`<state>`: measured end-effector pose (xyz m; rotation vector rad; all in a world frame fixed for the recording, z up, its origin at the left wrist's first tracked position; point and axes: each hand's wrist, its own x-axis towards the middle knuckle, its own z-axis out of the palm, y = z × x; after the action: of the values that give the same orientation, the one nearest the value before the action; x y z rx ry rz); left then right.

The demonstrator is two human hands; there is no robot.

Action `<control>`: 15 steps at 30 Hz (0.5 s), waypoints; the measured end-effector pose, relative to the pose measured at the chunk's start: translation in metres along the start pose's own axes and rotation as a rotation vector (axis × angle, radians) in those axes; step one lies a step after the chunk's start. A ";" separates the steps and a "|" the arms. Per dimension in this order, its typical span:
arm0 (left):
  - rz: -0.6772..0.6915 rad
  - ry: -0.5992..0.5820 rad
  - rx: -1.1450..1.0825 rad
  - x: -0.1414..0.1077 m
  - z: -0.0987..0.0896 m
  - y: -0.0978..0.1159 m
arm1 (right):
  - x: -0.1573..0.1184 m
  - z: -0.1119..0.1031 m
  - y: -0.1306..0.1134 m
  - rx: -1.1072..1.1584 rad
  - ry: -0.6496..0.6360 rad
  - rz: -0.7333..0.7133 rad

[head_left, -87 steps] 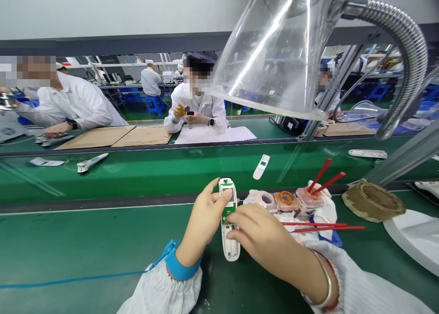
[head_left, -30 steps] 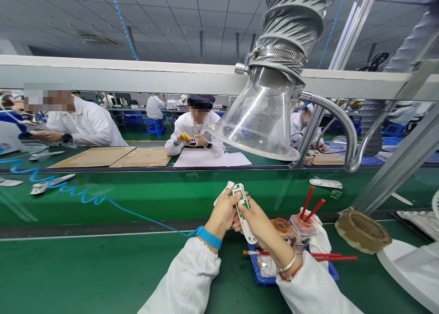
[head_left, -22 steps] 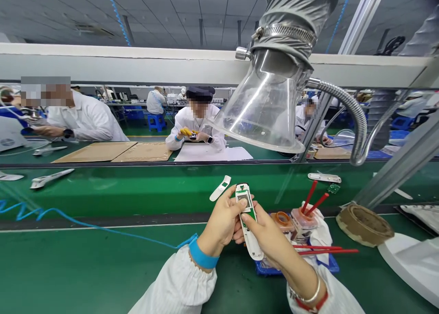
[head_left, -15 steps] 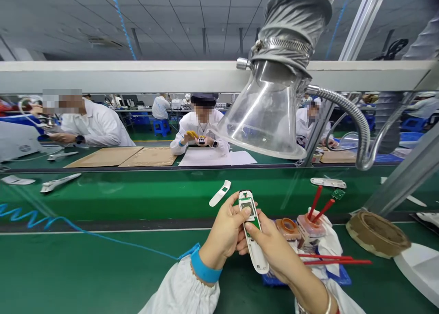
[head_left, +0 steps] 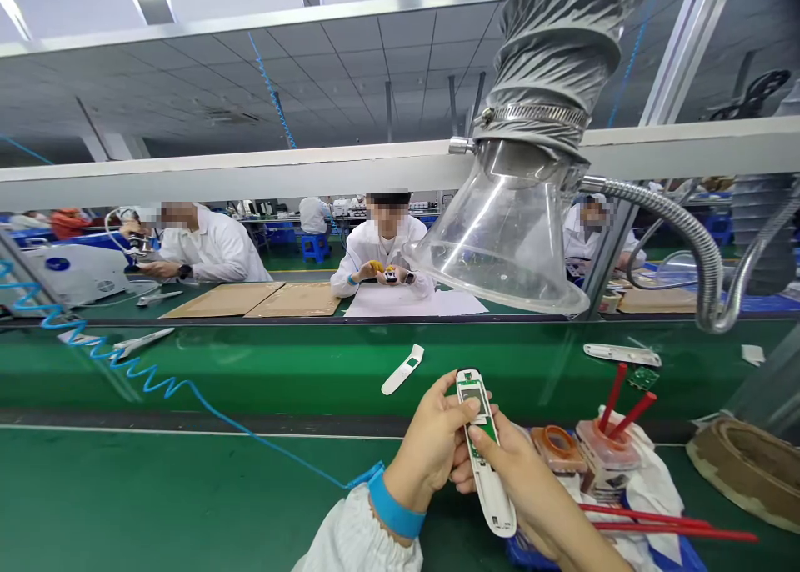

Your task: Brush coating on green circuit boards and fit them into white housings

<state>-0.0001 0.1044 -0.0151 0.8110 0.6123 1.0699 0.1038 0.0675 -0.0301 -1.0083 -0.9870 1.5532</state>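
Both my hands hold a long white plastic device housing (head_left: 486, 464) with a green circuit board (head_left: 481, 418) set in its upper half. My left hand (head_left: 431, 443) grips it from the left, its thumb on the board's edge. My right hand (head_left: 531, 493) presses its fingers against the housing from the lower right. A blue wrist strap (head_left: 392, 505) circles my left wrist. A loose white plastic cover (head_left: 403, 370) lies on the green belt just beyond my left hand.
Beyond my right hand stand an orange tape roll (head_left: 557, 449), a pink-lined pot with red sticks (head_left: 609, 443) and a blue tray (head_left: 531, 557). A clear fume hood (head_left: 500, 238) hangs above. Co-workers sit across the divider (head_left: 400, 320).
The view has tilted upward and shifted since earlier. My hands have raised the housing from low over the bench and turned its board toward me. The loose cover stays on the belt.
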 end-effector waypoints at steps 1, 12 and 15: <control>-0.001 0.002 -0.004 0.000 0.000 0.000 | 0.000 0.000 0.000 0.006 -0.005 0.000; -0.015 0.049 -0.085 0.009 -0.007 0.010 | 0.002 -0.001 0.004 0.069 -0.081 0.028; -0.023 0.112 -0.124 0.024 -0.028 0.020 | -0.005 -0.009 0.005 0.030 -0.076 0.075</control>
<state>-0.0228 0.1395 -0.0157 0.6386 0.6416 1.1267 0.1118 0.0627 -0.0373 -0.9821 -0.9846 1.6741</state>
